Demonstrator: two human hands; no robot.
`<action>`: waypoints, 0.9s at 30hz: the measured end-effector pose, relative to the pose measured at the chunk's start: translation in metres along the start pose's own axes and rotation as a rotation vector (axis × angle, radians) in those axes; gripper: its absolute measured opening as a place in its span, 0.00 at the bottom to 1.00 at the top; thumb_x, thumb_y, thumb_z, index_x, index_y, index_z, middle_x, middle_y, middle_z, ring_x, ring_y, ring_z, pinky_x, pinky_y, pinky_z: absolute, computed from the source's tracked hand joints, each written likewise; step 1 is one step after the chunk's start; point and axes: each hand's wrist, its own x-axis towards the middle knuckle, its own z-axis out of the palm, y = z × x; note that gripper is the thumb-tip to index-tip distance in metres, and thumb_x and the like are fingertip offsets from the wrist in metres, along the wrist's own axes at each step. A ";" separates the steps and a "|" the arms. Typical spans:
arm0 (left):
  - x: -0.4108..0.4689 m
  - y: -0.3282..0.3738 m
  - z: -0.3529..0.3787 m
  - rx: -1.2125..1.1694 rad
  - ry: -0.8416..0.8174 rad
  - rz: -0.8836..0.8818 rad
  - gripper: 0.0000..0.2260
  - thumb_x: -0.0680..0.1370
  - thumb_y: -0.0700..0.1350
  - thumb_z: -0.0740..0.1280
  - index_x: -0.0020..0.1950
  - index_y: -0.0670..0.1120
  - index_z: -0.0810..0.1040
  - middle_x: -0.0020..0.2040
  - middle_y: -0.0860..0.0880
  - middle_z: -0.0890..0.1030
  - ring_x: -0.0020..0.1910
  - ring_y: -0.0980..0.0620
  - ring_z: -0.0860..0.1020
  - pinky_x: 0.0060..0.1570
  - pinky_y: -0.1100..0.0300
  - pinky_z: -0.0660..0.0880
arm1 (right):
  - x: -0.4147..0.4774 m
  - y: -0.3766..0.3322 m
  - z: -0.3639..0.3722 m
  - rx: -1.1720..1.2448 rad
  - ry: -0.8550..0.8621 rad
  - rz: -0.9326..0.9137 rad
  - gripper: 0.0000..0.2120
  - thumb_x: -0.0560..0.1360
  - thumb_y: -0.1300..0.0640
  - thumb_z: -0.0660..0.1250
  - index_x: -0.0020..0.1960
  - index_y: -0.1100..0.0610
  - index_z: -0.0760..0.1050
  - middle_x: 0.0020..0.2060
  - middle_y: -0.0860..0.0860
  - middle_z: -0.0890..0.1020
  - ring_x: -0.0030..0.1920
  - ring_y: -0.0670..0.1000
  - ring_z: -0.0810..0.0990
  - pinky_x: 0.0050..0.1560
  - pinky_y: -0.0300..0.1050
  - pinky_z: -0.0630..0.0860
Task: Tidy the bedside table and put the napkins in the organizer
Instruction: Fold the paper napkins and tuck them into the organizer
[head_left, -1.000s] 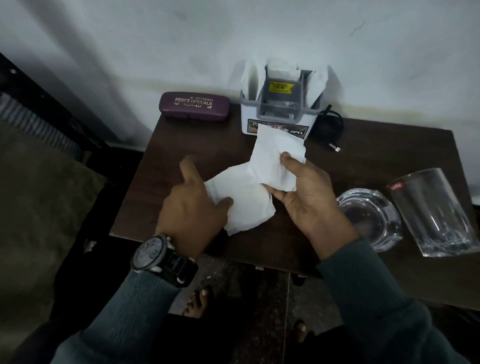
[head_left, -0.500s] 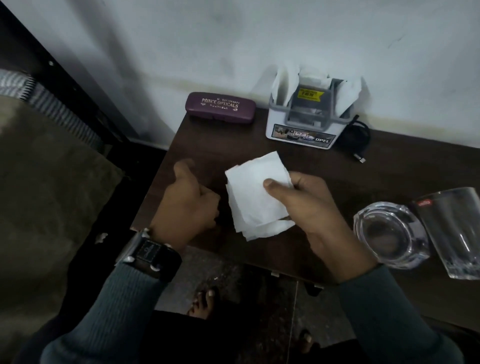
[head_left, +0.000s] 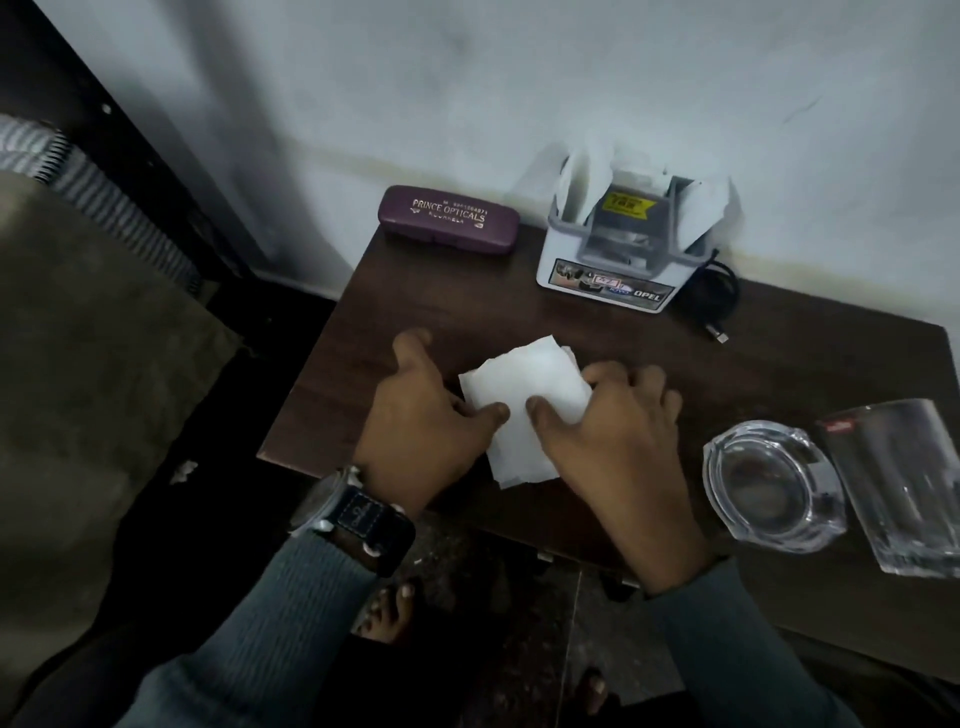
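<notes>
Napkin, folded, came down from the raised hold of half a second earlier and lay flat just in front of organizer. Right hand pinched its edge, fingers curled; left hand returned, thumb pressing on it, grip unclear. Judged: creasing; insertion pending.

Head view. A white organizer stands at the back edge of a dark wooden bedside table, against the wall, with white napkins upright in its side compartments. Left of the organizer lies a maroon spectacle case; just beside its right wall, a coiled black cable. In front of the organizer, a folded napkin is held by both hands. The left hand, with a wristwatch, sets its thumb on the left edge. The right hand curls its fingers over the right edge, thumb on top. Front-right of the organizer, a glass ashtray and a tumbler sit side by side.
</notes>
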 end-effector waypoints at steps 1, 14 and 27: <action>-0.001 0.002 0.001 -0.002 0.007 0.010 0.42 0.70 0.50 0.81 0.76 0.46 0.60 0.38 0.52 0.84 0.38 0.57 0.82 0.36 0.72 0.74 | -0.001 -0.001 0.001 0.011 -0.031 0.006 0.27 0.73 0.38 0.71 0.64 0.53 0.75 0.61 0.56 0.70 0.63 0.61 0.69 0.62 0.56 0.71; -0.004 0.008 0.005 -0.082 0.040 0.006 0.44 0.69 0.44 0.81 0.77 0.45 0.60 0.52 0.49 0.79 0.51 0.48 0.81 0.46 0.63 0.70 | -0.002 -0.010 -0.002 0.511 0.001 -0.033 0.23 0.73 0.53 0.74 0.66 0.45 0.71 0.49 0.40 0.80 0.51 0.44 0.81 0.42 0.35 0.74; 0.003 0.006 0.008 -0.160 0.076 0.008 0.28 0.81 0.45 0.70 0.76 0.44 0.60 0.40 0.57 0.79 0.41 0.56 0.81 0.40 0.62 0.74 | -0.007 -0.011 0.008 0.409 0.103 -0.217 0.15 0.79 0.59 0.70 0.65 0.52 0.77 0.52 0.46 0.82 0.52 0.47 0.82 0.54 0.46 0.80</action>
